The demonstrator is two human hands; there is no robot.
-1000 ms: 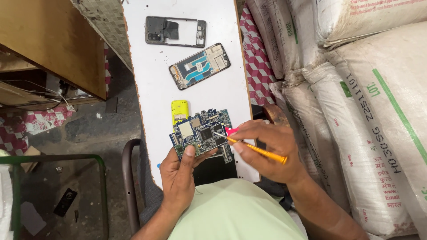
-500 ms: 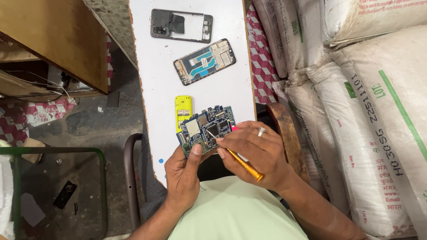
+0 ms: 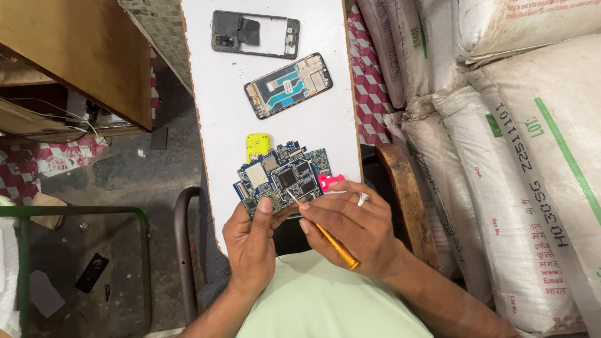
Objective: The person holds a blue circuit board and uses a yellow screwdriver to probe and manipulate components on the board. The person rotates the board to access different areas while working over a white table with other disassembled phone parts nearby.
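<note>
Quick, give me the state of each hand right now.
Left hand: closed on the blue circuit board, thumb on top.
Right hand: closed on an orange-handled tool, its tip at the board.

circuit board (image 3: 280,177) on table (image 3: 213,125), phone frame (image 3: 255,33) behind, sacks (image 3: 501,156) right

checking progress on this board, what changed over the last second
The right hand swung its orange-handled tool round: the handle now points back toward the person and the metal tip rests on the blue circuit board. The left hand kept holding the board. The yellow part, pink piece and two phone shells stayed put.
</note>
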